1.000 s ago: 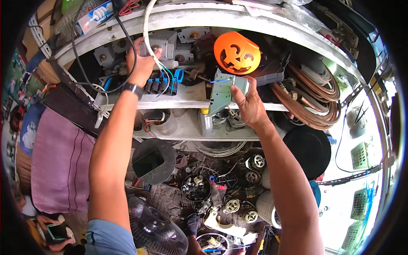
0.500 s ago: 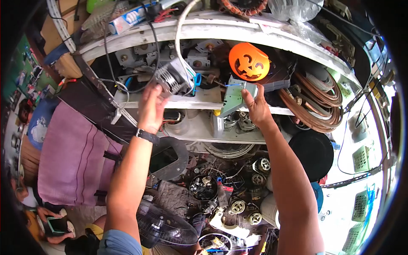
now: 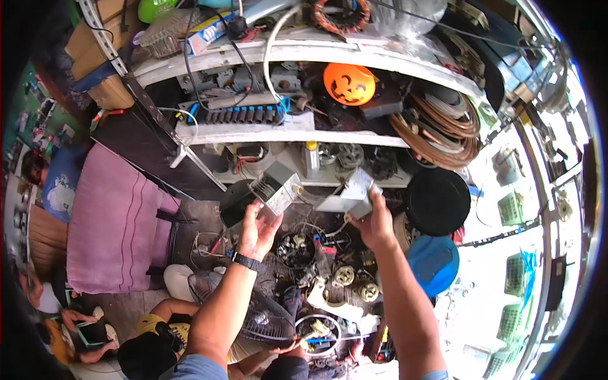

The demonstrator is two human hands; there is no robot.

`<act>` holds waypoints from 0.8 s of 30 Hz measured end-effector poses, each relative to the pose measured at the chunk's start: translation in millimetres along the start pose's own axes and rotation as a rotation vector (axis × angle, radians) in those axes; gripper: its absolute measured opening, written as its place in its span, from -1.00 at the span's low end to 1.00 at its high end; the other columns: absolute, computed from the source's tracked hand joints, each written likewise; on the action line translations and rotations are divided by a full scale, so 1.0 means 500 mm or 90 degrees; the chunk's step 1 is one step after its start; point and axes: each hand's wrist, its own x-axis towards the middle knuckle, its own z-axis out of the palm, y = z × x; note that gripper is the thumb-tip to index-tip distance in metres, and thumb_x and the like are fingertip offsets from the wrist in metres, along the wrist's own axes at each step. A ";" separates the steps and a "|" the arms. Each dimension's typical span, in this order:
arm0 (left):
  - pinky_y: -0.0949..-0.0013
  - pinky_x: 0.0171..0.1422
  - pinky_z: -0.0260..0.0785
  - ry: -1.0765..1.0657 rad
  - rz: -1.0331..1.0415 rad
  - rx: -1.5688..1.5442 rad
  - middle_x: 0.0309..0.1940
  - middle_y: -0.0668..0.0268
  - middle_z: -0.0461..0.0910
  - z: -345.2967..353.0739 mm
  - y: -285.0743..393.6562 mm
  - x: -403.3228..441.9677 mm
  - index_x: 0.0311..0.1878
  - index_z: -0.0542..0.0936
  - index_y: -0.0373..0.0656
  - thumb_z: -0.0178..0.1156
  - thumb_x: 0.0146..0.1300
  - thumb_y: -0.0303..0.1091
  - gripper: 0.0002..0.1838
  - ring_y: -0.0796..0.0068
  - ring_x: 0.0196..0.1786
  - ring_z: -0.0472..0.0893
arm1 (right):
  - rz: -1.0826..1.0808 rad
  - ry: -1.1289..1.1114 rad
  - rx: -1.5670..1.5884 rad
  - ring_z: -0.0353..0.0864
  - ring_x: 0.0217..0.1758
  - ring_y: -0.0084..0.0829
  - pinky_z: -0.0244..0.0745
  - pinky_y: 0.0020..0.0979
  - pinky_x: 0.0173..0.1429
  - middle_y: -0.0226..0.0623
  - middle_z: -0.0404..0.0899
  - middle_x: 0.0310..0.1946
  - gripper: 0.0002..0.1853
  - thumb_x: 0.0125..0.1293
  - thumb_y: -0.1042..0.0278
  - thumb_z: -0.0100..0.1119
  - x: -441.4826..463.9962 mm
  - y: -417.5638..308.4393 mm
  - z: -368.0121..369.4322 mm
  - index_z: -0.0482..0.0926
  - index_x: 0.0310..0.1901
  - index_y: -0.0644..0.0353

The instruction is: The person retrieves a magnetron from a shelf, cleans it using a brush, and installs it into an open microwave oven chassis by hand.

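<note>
My left hand (image 3: 258, 235) grips a grey metal box with a ridged side (image 3: 278, 190) from below, its fingers partly behind the box. What kind of device it is, I cannot tell. In my right hand (image 3: 375, 221) is a bent sheet-metal piece (image 3: 349, 194), pinched at its right edge with the thumb on top. The two metal parts face each other across a small gap, held in front of the lower shelf. Below them stands a dark bowl of small parts (image 3: 296, 249).
An orange pumpkin bucket (image 3: 349, 84) and coiled copper tubing (image 3: 443, 136) lie on the white shelf (image 3: 354, 134). At right are a black round pan (image 3: 437, 201) and a blue lid (image 3: 432, 265). A fan (image 3: 269, 320) and another person's yellow sleeve (image 3: 163, 307) are low down.
Both hands have come down and closer to me, away from the shelf, bringing the metal box and the sheet-metal piece along. The view has shifted, and a person shows more at the bottom.
</note>
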 end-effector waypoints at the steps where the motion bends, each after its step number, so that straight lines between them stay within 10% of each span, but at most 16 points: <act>1: -0.01 0.37 0.60 0.012 -0.022 -0.003 0.18 0.18 0.59 -0.020 -0.021 -0.020 0.13 0.58 -0.09 0.46 0.36 -0.16 -0.60 0.17 0.27 0.60 | 0.057 -0.030 0.067 0.66 0.15 -0.34 0.61 -0.13 0.09 -0.31 0.61 0.24 -0.44 0.60 -0.20 0.06 -0.041 0.030 -0.038 0.42 0.40 0.00; 11: -0.08 0.43 0.56 0.064 -0.202 -0.185 0.26 0.14 0.66 -0.136 -0.235 -0.328 0.27 0.58 -0.23 0.31 0.46 -0.14 -0.54 0.07 0.32 0.62 | 0.328 0.003 0.364 0.59 0.17 -0.19 0.54 0.04 0.21 -0.33 0.66 0.19 -0.40 0.50 -0.34 0.14 -0.487 0.219 -0.259 0.57 0.33 -0.10; 18: 0.43 -0.13 0.33 -0.081 -0.433 -0.391 -0.20 0.23 0.41 -0.087 -0.267 -0.477 0.43 0.53 -0.30 0.09 0.58 -0.26 -0.53 0.48 -0.25 0.39 | 0.278 -0.070 0.331 0.61 0.29 -0.19 0.58 0.02 0.19 -0.30 0.60 0.36 -0.19 0.42 -0.31 0.28 -0.741 0.209 -0.360 0.39 0.54 0.01; 24: 0.45 -0.25 0.19 -0.174 -0.441 -0.402 -0.25 0.30 0.37 -0.057 -0.267 -0.592 0.44 0.54 -0.26 0.01 0.61 -0.28 -0.54 0.53 -0.36 0.34 | 0.275 -0.047 0.355 0.54 0.45 -0.24 0.37 -0.11 0.56 -0.28 0.57 0.42 -0.28 0.54 -0.13 0.17 -0.899 0.242 -0.449 0.34 0.58 0.06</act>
